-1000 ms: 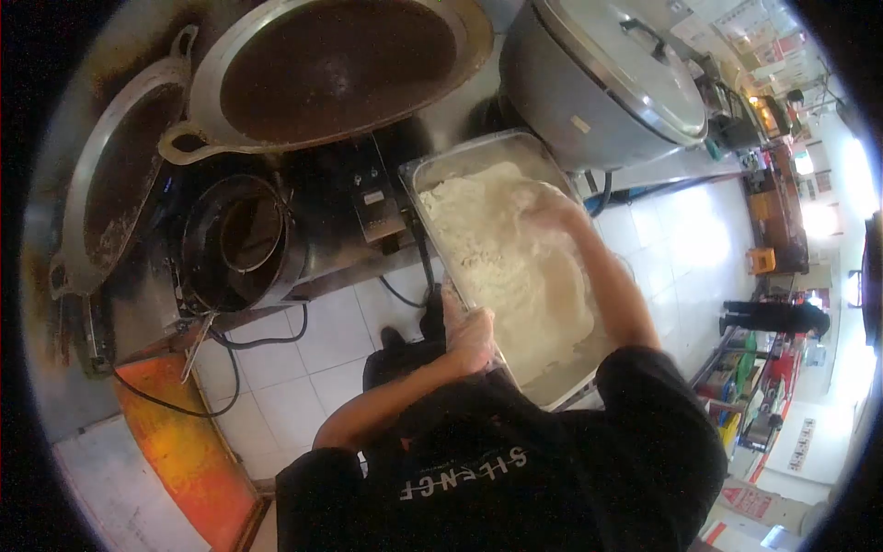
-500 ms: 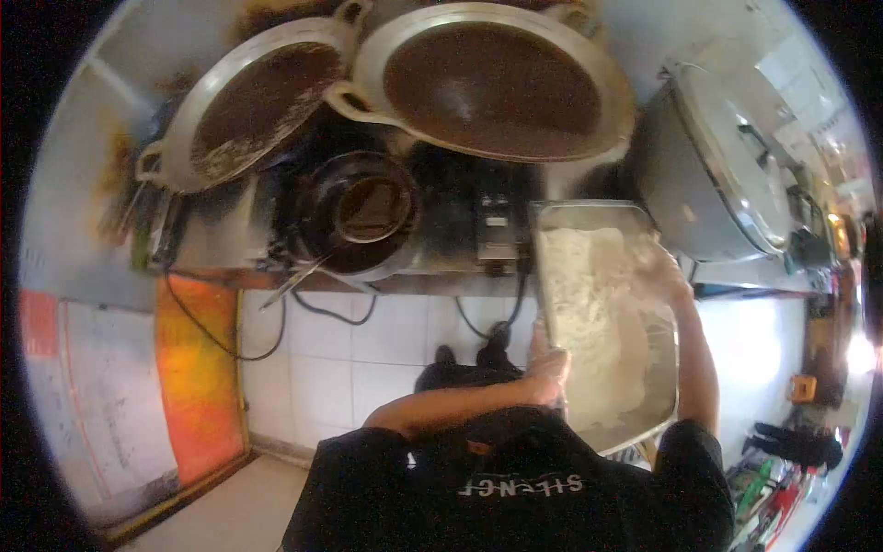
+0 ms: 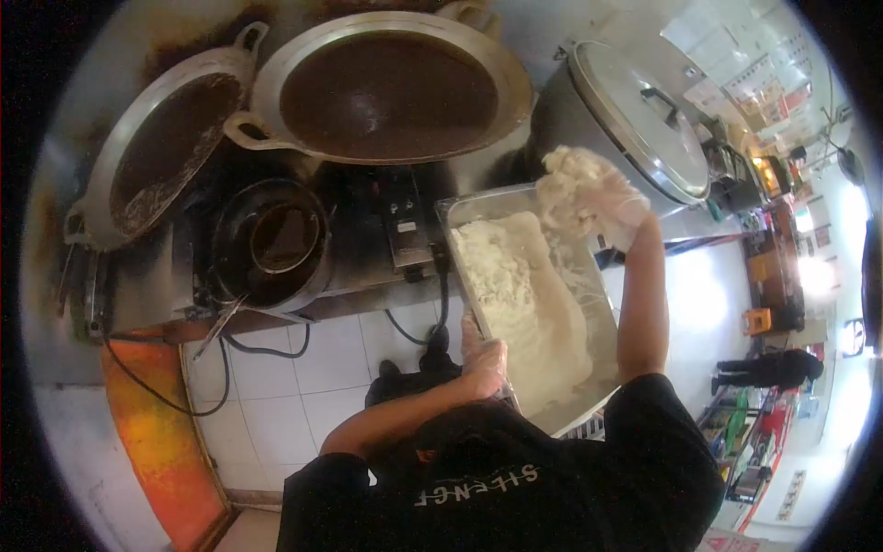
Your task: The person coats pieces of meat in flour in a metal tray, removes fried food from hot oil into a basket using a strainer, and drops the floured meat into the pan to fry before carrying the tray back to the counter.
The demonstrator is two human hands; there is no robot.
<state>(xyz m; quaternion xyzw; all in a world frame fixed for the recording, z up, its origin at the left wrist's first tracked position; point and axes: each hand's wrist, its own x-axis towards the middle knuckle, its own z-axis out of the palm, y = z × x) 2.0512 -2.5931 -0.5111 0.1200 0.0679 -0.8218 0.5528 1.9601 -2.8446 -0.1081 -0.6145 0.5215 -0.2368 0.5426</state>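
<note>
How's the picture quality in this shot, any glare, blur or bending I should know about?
In the head view, the wide lens curves the scene and blackens the corners; also in the head view, glare whitens the floor at the picture's right, a faint sheen marks the dark liquid, and the right hand looks soft, possibly from motion.

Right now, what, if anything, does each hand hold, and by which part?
Left hand: metal tray, by its side rim. Right hand: floury clump, but the exact hold cannot be told.
</note>
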